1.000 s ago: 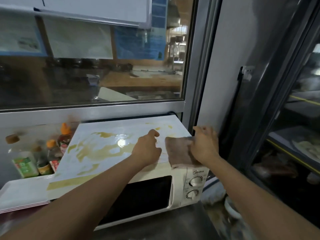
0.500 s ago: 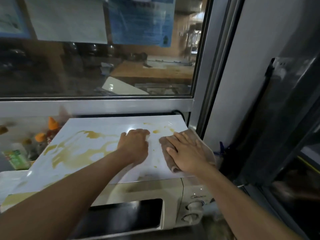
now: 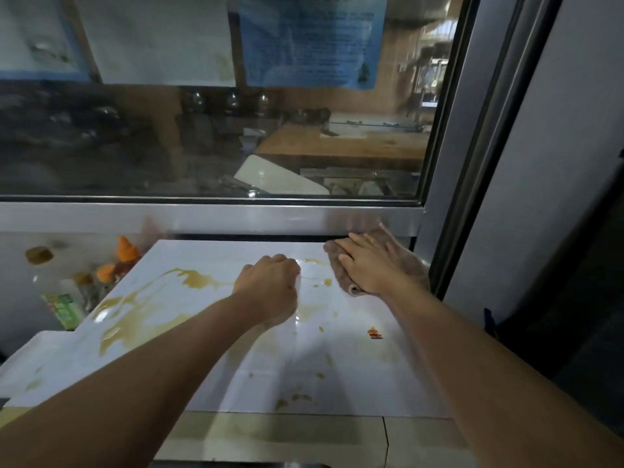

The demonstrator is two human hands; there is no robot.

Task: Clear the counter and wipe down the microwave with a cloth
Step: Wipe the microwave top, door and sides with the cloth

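Wiping step in hand, by the look of it. Right hand [image 3: 371,266] lies flat, fingers straight, pressing a brown cloth [image 3: 401,261] onto the far right corner of the white top panel [image 3: 337,359] of the microwave [image 3: 283,437]. Cloth is bunched under the palm, its far edge touching the metal window frame [image 3: 209,216].

Left hand [image 3: 270,287] rests knuckles-up near the middle of the panel, fingers curled under; nothing visible in it, though the underside is hidden. It seems to brace the body.

Brown spill [image 3: 152,302] spreads across the left half of the panel, with smaller spots [image 3: 319,283] between the hands and more along the near edge. Small coloured sticker [image 3: 375,333] sits right of centre. Sauce bottles [image 3: 111,268] stand left of the microwave, beyond its edge.

Judgement: only the right corner is under the cloth; most of the stain is not yet reached. Next move likely calls for dragging the cloth leftward under steady pressure through the spots toward the large spill, with the left hand lifted out of its path. Risk: smearing liquid over the left edge toward the bottles.
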